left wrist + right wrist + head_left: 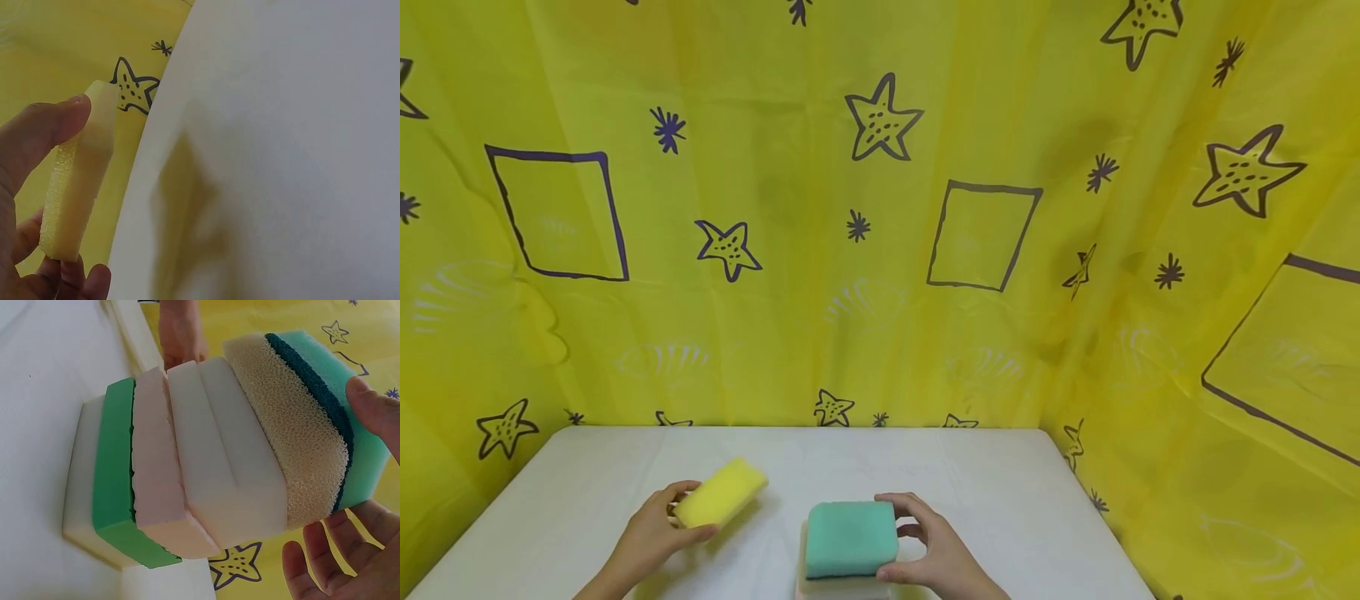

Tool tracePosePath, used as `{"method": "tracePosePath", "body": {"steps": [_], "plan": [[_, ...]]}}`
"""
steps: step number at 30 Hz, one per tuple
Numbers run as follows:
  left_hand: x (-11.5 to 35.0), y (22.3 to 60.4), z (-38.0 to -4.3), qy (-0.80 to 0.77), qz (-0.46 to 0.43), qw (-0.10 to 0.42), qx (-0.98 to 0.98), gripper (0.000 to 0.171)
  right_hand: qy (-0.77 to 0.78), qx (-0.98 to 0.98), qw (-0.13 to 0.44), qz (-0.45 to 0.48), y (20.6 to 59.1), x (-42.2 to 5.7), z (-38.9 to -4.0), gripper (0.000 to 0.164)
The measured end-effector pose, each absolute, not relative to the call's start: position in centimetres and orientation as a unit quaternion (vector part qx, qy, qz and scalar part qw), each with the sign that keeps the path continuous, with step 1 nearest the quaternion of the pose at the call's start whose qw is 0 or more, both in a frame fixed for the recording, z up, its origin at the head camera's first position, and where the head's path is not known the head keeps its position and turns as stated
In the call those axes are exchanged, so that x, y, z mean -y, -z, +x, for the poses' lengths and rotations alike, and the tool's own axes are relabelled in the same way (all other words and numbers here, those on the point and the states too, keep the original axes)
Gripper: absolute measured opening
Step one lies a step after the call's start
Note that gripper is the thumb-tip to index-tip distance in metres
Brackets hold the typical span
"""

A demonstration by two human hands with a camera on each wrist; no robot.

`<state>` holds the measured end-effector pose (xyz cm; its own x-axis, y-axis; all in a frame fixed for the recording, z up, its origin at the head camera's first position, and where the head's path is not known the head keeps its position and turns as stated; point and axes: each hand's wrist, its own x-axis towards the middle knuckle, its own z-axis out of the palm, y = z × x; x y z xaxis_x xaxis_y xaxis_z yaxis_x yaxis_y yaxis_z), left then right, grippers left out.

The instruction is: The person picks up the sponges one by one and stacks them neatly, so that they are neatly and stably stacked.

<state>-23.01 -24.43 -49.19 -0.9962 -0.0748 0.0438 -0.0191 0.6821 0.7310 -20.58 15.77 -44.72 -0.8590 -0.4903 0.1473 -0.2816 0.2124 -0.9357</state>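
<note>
My left hand pinches a yellow sponge by its edges, raised over the table and tilted, left of a sponge stack. The left wrist view shows the thumb on one end of this sponge and fingers at the other. My right hand grips the teal sponge with a dark scouring layer, on top of the stack. Under it, in the right wrist view, come a beige porous sponge, white sponges, a pink sponge, a green sponge and a whitish block at the bottom.
The white table carries the stack near its front edge. Yellow curtains printed with stars and squares hang along the back and both sides. The yellow sponge's shadow falls on the white surface.
</note>
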Motion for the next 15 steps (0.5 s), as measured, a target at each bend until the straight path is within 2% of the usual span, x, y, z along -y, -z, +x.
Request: {"method": "tracePosePath", "body": {"steps": [15], "plan": [[21.6,45.0,-21.8,0.418,-0.025,0.044,0.907,0.077,0.577,-0.774,0.088,-0.245,44.6,-15.6,-20.5,0.067]]}}
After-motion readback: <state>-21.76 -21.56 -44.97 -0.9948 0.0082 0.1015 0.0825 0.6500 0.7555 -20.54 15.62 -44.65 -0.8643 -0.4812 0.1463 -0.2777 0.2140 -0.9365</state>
